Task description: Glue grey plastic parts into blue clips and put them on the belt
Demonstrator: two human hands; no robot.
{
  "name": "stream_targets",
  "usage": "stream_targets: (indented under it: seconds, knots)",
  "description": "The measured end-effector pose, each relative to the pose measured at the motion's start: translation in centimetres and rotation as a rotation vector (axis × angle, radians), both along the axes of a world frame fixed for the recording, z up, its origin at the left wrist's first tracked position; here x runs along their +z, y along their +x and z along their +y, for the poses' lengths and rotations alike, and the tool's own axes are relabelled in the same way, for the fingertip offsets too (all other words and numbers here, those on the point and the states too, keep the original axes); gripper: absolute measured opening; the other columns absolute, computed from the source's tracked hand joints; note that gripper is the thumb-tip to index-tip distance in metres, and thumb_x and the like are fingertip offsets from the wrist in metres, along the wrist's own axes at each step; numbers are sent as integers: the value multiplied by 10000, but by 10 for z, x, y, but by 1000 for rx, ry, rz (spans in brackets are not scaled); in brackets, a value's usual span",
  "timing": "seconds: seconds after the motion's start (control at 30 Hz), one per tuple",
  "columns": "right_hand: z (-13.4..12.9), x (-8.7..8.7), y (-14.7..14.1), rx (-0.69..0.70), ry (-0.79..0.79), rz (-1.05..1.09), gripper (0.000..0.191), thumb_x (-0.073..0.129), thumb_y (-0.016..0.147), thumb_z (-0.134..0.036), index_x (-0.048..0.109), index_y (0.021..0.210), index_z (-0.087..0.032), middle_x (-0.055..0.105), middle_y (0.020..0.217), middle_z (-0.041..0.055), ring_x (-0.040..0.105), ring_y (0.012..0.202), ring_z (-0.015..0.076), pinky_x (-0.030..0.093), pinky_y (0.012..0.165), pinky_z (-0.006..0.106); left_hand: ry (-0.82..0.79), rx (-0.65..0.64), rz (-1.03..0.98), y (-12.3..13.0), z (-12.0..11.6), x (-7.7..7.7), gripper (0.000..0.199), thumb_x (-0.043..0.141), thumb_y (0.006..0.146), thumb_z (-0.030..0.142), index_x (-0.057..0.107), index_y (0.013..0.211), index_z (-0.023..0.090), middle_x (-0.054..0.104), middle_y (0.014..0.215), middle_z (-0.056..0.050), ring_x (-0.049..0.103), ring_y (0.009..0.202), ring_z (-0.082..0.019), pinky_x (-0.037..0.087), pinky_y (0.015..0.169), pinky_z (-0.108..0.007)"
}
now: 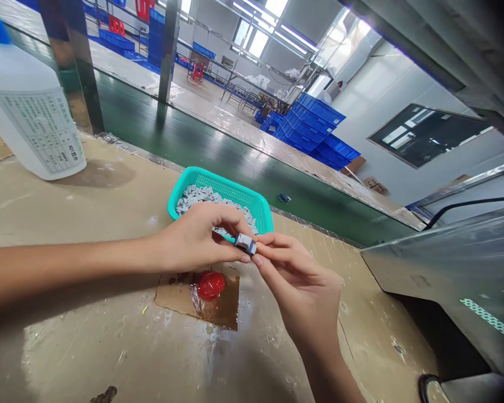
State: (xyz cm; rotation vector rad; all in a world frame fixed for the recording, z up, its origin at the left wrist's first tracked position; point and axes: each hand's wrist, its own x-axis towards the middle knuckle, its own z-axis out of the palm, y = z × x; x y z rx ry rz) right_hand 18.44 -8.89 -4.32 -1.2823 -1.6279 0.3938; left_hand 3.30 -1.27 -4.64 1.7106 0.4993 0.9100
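Observation:
Both hands meet over the near edge of a teal plastic basket. My left hand and my right hand pinch a small grey-and-white block-like part between their fingertips. The basket holds a heap of small grey parts, partly hidden by my left hand. Just below my hands, a glossy red blob sits on a stained piece of cardboard, which my left wrist partly covers.
A large white plastic bottle with a printed label stands at the bench's far left. Beyond the stained bench runs a green conveyor belt carrying one small dark item. Stacked blue crates stand farther off.

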Motion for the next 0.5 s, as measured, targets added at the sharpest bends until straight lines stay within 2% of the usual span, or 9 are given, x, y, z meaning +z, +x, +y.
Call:
stream_targets:
  seconds: [0.07,0.13,0.23,0.3,0.37,0.5]
  knots:
    - [-1,-3,-4,-17,112,-150,203,540,781,-96,638,911,-217,592,984,70,574,908,209,506,799,386,-131,15,-61,2,1,-1,120,680,613,164,620,714,140,595,727,-2,551,727,-117,450,604,-195]
    - [0,-7,-9,-23,229,-350,346,521,783,-74,550,1104,-202,509,1153,106,513,1037,239,451,889,430,-333,-5,-173,5,3,-2,169,673,635,187,629,794,148,615,782,-12,565,767,-128,454,679,-228]
    - [5,-8,-16,-5,268,-529,468,495,787,-75,411,1238,-167,359,1287,142,385,1170,269,397,942,443,-606,-89,-342,10,6,-2,238,591,725,186,591,962,162,613,922,-38,557,869,-131,430,775,-249]
    - [9,-5,-16,20,212,-472,434,477,800,-93,405,1219,-182,379,1257,128,392,1156,256,424,910,414,-661,-97,-380,11,8,0,216,541,761,175,578,972,148,600,940,-49,540,870,-112,412,769,-225]
    - [15,-2,-9,26,167,-333,396,480,801,-108,409,1177,-210,431,1184,103,457,1075,229,452,861,381,-659,-87,-377,9,12,4,185,505,777,171,571,945,131,593,904,-52,521,775,-87,402,694,-202]
    - [34,2,20,-27,110,-165,351,502,799,-149,405,1128,-228,504,1047,71,527,932,189,455,822,356,-674,-76,-392,4,19,8,348,436,800,178,420,1148,178,567,783,-25,447,585,-68,351,561,-205]
